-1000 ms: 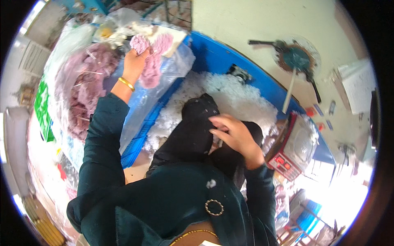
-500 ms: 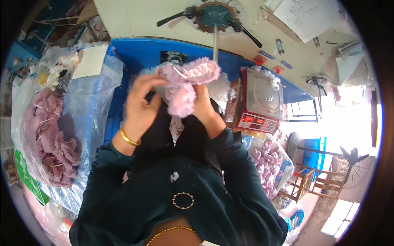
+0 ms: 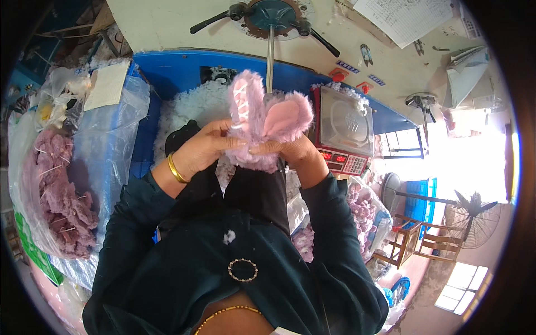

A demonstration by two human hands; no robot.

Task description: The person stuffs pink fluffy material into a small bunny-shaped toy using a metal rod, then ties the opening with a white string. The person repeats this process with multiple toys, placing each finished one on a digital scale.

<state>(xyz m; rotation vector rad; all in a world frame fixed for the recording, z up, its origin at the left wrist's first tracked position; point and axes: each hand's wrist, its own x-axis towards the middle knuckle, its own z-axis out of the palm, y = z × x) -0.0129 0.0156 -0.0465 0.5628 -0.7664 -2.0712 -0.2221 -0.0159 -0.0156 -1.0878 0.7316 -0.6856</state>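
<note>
A fuzzy mauve plush rabbit piece (image 3: 258,161) with two long ears is held up between my two hands, in front of the machine's metal tube (image 3: 271,58). One ear (image 3: 289,117) shows a smooth pink lining, and the other carries white criss-cross lacing (image 3: 242,100). My left hand (image 3: 202,148), below a gold bangle, pinches the plush at the base of the laced ear. On the other side my right hand (image 3: 296,152) grips it, thumb across the front and fingers hidden behind.
White fluffy stuffing (image 3: 192,109) fills the blue bin (image 3: 167,61) beyond my knees. A red digital scale (image 3: 340,159) stands at the right. Mauve plush pieces (image 3: 64,201) lie in a plastic bag on the left, and more plush (image 3: 360,212) sits in a bag at right.
The rabbit piece has turned so both ears point upward and apart. My left hand, open beside it before, has closed on it. The view has shifted slightly.
</note>
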